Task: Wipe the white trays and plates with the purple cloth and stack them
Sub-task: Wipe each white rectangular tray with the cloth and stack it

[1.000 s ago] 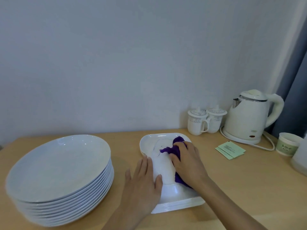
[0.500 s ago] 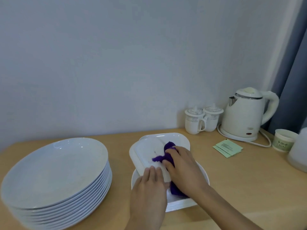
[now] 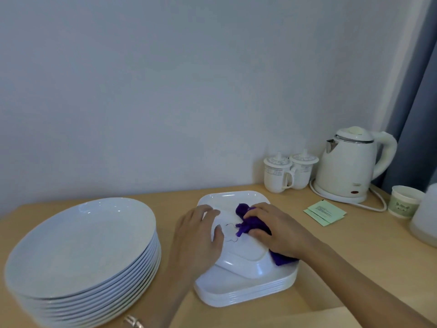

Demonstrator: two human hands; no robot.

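Note:
A tall stack of round white plates point(image 3: 80, 245) stands at the left of the wooden table. In the middle sits a stack of square white trays point(image 3: 248, 292). One white tray point(image 3: 241, 254) lies upside down and askew on top of that stack. My left hand point(image 3: 196, 240) holds the tray's left edge, fingers bent over its far corner and thumb on its base. My right hand point(image 3: 276, 230) grips the bunched purple cloth point(image 3: 248, 223) and presses it onto the tray's base. Loose threads trail from the cloth, and one end of it sticks out under my wrist.
Against the wall at the back right stand two lidded mugs point(image 3: 279, 174) and a white electric kettle point(image 3: 347, 166) with its cord. Green sachets point(image 3: 325, 213), a paper cup point(image 3: 403, 201) and a translucent container point(image 3: 425, 218) lie further right. A grey curtain hangs at the right edge.
The upside-down tray has turned on the stack. My left hand has moved from the tray's near end to its left edge. My right hand kept rubbing the cloth over the base.

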